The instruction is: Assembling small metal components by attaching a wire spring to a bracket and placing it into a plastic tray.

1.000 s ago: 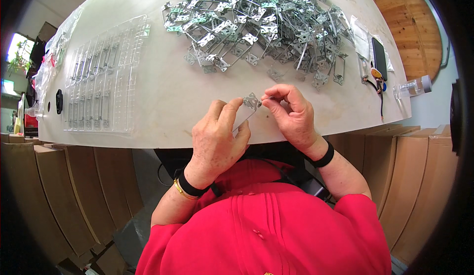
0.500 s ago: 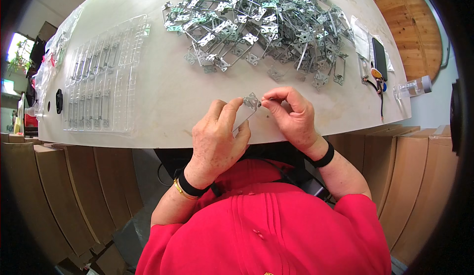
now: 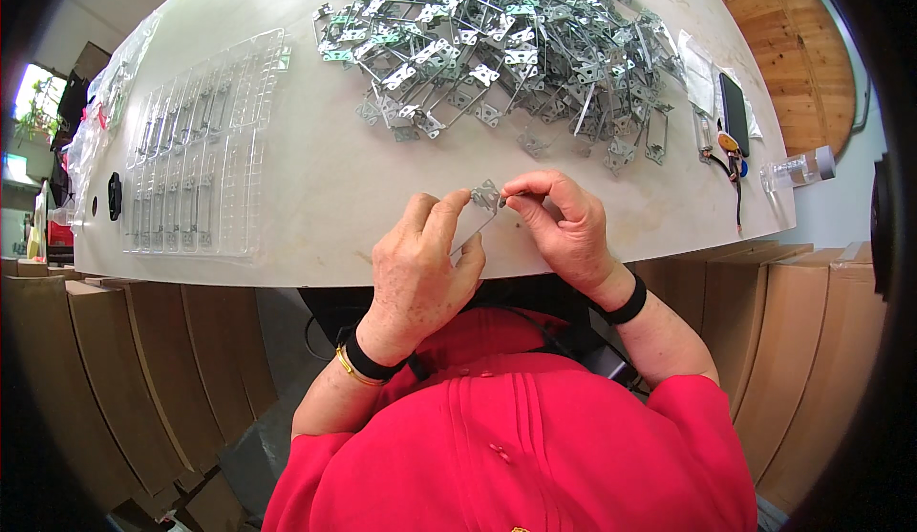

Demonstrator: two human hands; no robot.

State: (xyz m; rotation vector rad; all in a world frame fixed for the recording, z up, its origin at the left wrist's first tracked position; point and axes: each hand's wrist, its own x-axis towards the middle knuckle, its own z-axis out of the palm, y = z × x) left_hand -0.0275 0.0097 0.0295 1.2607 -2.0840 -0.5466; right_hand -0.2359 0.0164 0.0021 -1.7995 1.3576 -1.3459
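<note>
Between the fingers and thumb of my left hand [image 3: 420, 255] is a thin metal bracket [image 3: 485, 197] with a flat, cut-out end plate. Its narrow bar slants down toward my left thumb. My right hand [image 3: 564, 222] is closed in a pinch at the plate's right edge; a small dark piece shows at the fingertips, too small to name. Beyond both hands lies a big heap of similar metal brackets [image 3: 506, 45]. To the left, a clear plastic tray [image 3: 250, 150] holds several such brackets in rows.
On the right of the white table [image 3: 325, 217] are a dark phone [image 3: 734, 107], a tool with a yellow part [image 3: 729, 142] and a clear bottle [image 3: 798, 169] on its side. A small black object [image 3: 115, 196] sits left of the tray. Cardboard boxes [image 3: 143, 370] flank the table's near side.
My right hand has shifted very slightly left, closer against the bracket's plate. My left hand keeps its hold in the same place.
</note>
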